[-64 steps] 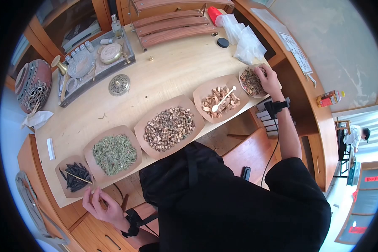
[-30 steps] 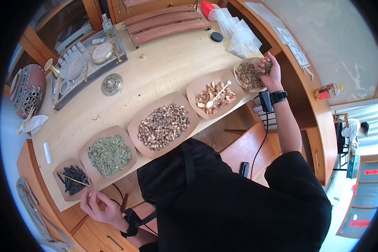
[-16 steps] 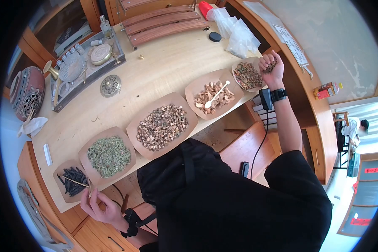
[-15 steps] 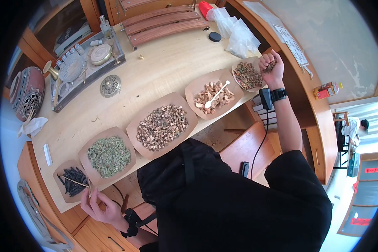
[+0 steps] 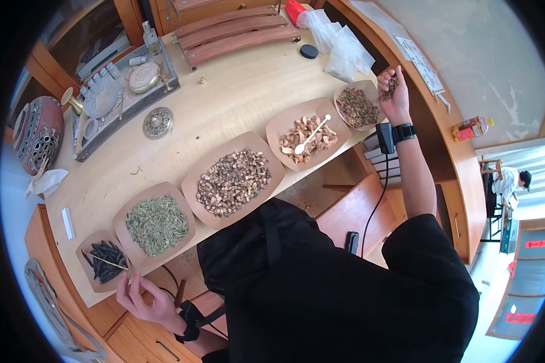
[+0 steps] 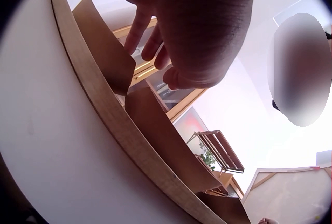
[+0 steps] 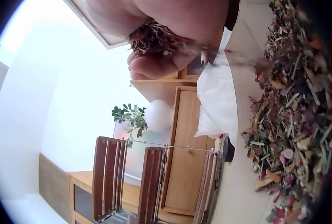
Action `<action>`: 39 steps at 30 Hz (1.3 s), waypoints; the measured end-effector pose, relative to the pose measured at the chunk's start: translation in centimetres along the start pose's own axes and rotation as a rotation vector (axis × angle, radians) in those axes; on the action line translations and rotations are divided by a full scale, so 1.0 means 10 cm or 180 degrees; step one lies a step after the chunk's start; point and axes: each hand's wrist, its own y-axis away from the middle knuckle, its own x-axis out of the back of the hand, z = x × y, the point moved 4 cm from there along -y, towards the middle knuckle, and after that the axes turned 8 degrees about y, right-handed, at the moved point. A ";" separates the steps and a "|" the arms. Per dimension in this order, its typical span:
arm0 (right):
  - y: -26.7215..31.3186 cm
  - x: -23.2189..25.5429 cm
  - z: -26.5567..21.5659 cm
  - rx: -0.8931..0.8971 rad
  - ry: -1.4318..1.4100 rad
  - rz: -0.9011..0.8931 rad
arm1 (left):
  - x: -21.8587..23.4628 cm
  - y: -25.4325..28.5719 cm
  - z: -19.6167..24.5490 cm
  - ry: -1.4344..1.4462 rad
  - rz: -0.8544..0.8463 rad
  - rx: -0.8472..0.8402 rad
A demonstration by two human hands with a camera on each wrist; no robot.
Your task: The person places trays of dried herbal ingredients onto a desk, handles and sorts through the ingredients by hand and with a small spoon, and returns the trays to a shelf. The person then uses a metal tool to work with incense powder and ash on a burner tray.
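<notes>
My right hand [image 5: 396,107] is raised palm up beside the small paper tray of mixed dried flowers and herbs [image 5: 357,107], its fingers curled round a handful of dried herbs [image 7: 154,41]. In the right wrist view a blurred streak of bits drops from the handful toward the pile. My left hand [image 5: 146,297] stays low at the table's front edge, fingers loosely bent, fingertips right at the paper tray of black twig-like pieces [image 5: 107,261]. A thin pale stick [image 5: 106,261] lies across those pieces. The left wrist view shows that hand [image 6: 202,32] holding nothing.
Between the hands stand trays of green cut herb [image 5: 157,225], brown chopped pieces [image 5: 234,183] and pale slices with a small spoon [image 5: 313,134]. Behind are a brass openwork lid [image 5: 158,123], a wooden rack [image 5: 233,36], a grey tray [image 5: 163,89] and plastic bags [image 5: 350,54].
My right hand came up out of the herb tray with a handful, turned palm up and shifted slightly away; its fingers have loosened a little just now. The left hand has stayed in place.
</notes>
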 end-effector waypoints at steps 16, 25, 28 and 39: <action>-0.06 0.11 -0.05 0.0333 0.0201 0.0386 | -0.01 0.00 0.01 0.0029 -0.0025 -0.0012; 0.05 -0.11 -0.07 0.0461 0.0550 0.0605 | -0.01 0.01 0.00 0.0009 -0.0037 -0.0013; 0.06 -0.14 -0.06 0.0480 0.0550 0.0586 | 0.00 0.01 0.00 0.0009 -0.0034 0.0030; 0.09 0.00 -0.06 0.0490 0.0344 0.0634 | 0.00 -0.02 0.03 -0.0114 -0.0005 -0.0050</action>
